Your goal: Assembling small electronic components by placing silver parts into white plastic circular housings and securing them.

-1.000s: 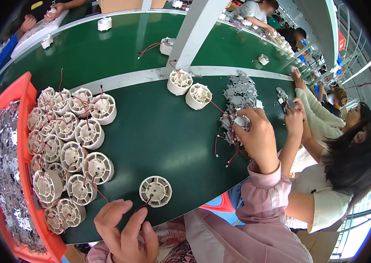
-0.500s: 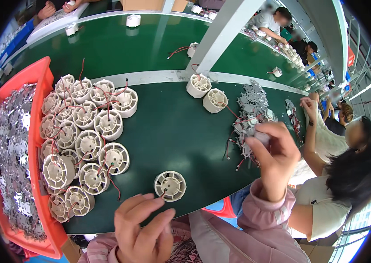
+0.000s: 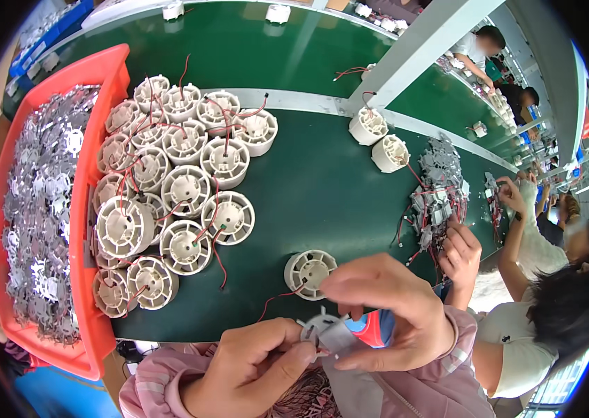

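Observation:
Close to my body, my left hand [image 3: 256, 366] pinches a small grey pronged plate [image 3: 321, 327] between thumb and forefinger. My right hand [image 3: 395, 313] curves around the plate's other side, its thumb and fingers spread apart. Whether the right thumb touches the plate I cannot tell. Just beyond both hands, a round white slotted housing [image 3: 306, 274] sits on the green table, a thin red wire trailing from it to the left.
To the left stand several similar white housings [image 3: 186, 188] with red wires, beside a red bin [image 3: 90, 230] of shiny metal plates. At right lies a heap of grey plates [image 3: 441, 181], a co-worker's hand [image 3: 460, 254] at its near edge. A metal post [image 3: 413, 63] rises beyond.
My right hand has come from the grey heap to my left hand, and the plate is now in the left fingers. The view has shifted. A co-worker's hand now shows at the heap.

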Motion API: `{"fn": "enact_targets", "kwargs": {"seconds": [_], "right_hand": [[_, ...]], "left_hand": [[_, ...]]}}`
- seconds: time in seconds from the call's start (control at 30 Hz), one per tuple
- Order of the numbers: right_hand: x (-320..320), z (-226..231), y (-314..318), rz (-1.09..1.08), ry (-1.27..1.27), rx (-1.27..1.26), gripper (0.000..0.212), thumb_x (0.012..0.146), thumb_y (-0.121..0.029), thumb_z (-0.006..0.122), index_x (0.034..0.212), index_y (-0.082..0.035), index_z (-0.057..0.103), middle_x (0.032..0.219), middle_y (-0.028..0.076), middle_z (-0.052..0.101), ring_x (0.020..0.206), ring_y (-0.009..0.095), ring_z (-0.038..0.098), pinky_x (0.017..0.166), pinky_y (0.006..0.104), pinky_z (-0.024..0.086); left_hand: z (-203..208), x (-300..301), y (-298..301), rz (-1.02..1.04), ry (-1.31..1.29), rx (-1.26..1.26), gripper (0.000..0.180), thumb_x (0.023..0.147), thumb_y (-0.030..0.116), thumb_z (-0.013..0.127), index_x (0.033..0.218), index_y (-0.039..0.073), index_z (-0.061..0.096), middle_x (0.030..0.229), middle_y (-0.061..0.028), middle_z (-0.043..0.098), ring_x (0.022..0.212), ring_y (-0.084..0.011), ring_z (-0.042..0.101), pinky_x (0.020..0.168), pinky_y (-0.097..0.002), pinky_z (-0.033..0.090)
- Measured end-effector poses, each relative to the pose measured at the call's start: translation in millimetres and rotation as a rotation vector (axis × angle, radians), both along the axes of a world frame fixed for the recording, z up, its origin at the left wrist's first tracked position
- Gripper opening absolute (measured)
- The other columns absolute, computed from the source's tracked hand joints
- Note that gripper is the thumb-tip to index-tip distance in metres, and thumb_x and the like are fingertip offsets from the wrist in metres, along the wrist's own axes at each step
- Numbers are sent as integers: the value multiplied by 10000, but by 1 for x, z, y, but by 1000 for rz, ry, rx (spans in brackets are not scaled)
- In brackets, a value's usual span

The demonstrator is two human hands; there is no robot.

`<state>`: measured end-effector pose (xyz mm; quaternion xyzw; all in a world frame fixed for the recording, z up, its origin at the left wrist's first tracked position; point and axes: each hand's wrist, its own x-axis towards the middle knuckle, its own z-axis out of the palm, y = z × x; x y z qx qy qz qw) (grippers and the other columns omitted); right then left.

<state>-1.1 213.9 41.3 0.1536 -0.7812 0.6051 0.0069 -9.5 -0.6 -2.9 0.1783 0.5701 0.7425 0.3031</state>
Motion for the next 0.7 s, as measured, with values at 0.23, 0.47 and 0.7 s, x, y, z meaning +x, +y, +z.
{"fn": "enact_targets", "kwargs": {"seconds": [0.23,0.47,0.7], "right_hand": [[-5,-6,9,365,203,352,473,644,-117,842,1051,37,655,941,120,631,699,253,580,612,327,476],[0,7,6,191,145,539,436,630,-37,781,1034,22,627,922,123,598,739,278,584,607,353,495],[-23,-12,5,75,175,677,462,600,16,763,1047,7,647,934,137,598,743,269,588,616,330,496]], "left_hand": [[11,-10,0,-93,116,-211,118,908,55,605,822,-25,612,634,-40,527,530,-58,440,466,-239,317],[-1,-11,5,82,453,-270,64,816,-4,661,878,-10,647,700,-75,565,569,-164,505,493,-282,352],[-17,-13,19,316,886,-586,416,687,50,749,1068,-20,599,969,-148,583,790,-292,567,632,-356,445]]}}
